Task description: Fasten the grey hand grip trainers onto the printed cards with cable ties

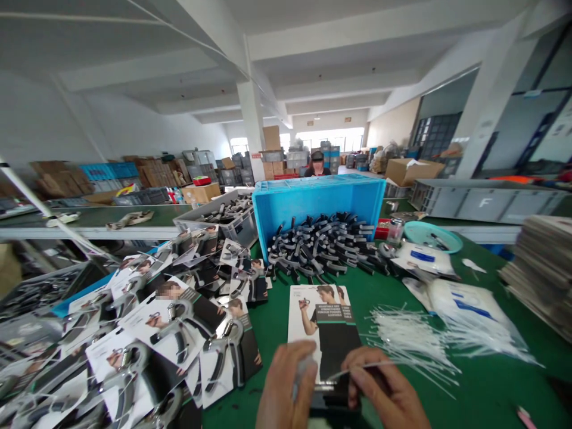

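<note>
Near the table's front edge, my left hand [286,384] is closed around a grey and black hand grip strengthener [330,398], mostly hidden by my fingers. My right hand [386,387] pinches a thin white cable tie [375,363], whose strand runs toward the strengthener. Just beyond my hands lie printed backing cards [322,319], overlapping, with a picture of a person on them. To the right is a loose pile of white cable ties [409,339]. A heap of carded hand grips [179,333] covers the left side.
A blue crate [317,196] tipped on its side spills loose hand grips [319,244] onto the green table [277,333]. At right are bags of cable ties [465,304], a turquoise tray [433,237] and a stack of cardboard [540,268]. A person [317,164] is behind the crate.
</note>
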Demonstrator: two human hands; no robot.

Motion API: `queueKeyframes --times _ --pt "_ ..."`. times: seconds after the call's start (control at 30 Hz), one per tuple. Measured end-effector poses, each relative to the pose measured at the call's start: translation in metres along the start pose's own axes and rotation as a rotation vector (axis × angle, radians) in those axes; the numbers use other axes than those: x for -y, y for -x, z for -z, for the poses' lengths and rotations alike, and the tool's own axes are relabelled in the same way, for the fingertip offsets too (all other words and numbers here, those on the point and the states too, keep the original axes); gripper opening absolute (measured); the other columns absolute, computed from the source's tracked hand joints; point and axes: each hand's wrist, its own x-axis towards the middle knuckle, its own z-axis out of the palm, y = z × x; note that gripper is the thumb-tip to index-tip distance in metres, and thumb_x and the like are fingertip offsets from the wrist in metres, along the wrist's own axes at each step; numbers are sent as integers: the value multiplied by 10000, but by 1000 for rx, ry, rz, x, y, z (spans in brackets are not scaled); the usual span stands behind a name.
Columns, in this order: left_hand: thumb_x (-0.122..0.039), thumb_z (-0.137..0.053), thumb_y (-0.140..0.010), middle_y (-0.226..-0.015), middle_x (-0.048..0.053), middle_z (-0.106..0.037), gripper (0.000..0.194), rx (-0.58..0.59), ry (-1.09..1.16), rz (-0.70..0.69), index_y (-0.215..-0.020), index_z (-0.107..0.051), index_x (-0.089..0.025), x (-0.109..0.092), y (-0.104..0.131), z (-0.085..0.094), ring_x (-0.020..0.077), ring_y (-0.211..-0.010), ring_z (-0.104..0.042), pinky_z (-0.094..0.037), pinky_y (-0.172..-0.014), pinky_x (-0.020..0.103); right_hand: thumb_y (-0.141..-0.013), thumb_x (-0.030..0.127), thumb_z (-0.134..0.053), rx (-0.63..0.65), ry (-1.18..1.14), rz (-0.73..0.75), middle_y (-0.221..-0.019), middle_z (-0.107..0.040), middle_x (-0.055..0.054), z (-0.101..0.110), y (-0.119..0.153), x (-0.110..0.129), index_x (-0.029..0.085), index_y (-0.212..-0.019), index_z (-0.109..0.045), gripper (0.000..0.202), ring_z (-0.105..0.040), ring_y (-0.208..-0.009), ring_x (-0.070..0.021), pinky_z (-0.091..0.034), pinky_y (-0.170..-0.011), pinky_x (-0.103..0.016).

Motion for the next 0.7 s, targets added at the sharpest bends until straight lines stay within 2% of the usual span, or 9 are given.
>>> queueKeyframes --times 0.07,0.1,0.13,0.23,0.3,0.4,0.53,0.63,0.7 --pt "-404 -627 -883 -1227 154 -642 423 -39 -60 183 -1243 -642 -183 13 -19 5 297 -1136 -601 -476 -1005 475 -941 411 -610 -99 7 13 -777 -641 -20 5 0 5 203 -954 -661 214 -614 -664 -146 -510 -647 -260" --pt "-406 -696 -819 -1259 168 -619 516 -28 -58 287 -1268 -628 -161 21 -26 5 310 -1114 -605 -485 -981 487 -946 404 -604 -122 11 13 -760 -648 -21 8 0 6 202 -977 -661 213 -619 -668 -150 -509 -653 -260" --pt "-404 -730 -778 -1242 170 -624 560 34 -7 378 -1266 -633 -147 29 -31 4 304 -1055 -627 -509 -937 472 -950 400 -600 -134 12 9 -749 -652 -23 11 0 5 199 -989 -663 214 -623 -672 -153 -508 -660 -262" --pt "-429 -687 -817 -1126 126 -695 449 177 245 519 -1172 -703 -155 48 -33 -2 276 -1007 -655 -523 -887 390 -951 390 -601 -121 18 -18 -743 -657 -26 16 2 0 190 -965 -671 213 -621 -662 -151 -515 -672 -272" --pt "-453 -665 -842 -1069 103 -729 443 183 397 600 -1171 -711 -161 51 -31 -3 256 -942 -677 -534 -827 349 -942 387 -616 -108 30 -33 -746 -661 -26 19 6 -3 189 -936 -669 205 -617 -644 -146 -521 -665 -275" --pt "-446 -728 -795 -1057 96 -749 504 112 541 707 -1206 -695 -158 45 -30 6 232 -842 -695 -544 -732 308 -934 382 -630 -117 52 -33 -793 -684 -35 23 8 -2 197 -934 -650 186 -624 -636 -144 -530 -647 -278" --pt "-384 -764 -775 -1149 109 -734 518 24 726 763 -1230 -666 -156 29 -25 26 226 -882 -712 -551 -737 288 -977 372 -566 -99 126 40 -735 -669 -22 23 -7 14 208 -1010 -623 176 -643 -668 -157 -545 -667 -284" --pt "-359 -785 -757 -1130 122 -738 551 -3 865 827 -1242 -641 -144 19 -13 34 227 -865 -724 -556 -754 304 -1003 390 -512 -27 231 111 -804 -697 -38 7 -33 23 211 -1069 -587 205 -671 -706 -163 -564 -692 -298" --pt "-353 -805 -737 -1095 123 -746 566 -42 888 855 -1231 -642 -133 16 -3 37 225 -849 -727 -556 -769 312 -1019 405 -467 90 351 156 -887 -714 -60 -10 -54 21 204 -1070 -566 230 -692 -734 -165 -574 -723 -314"
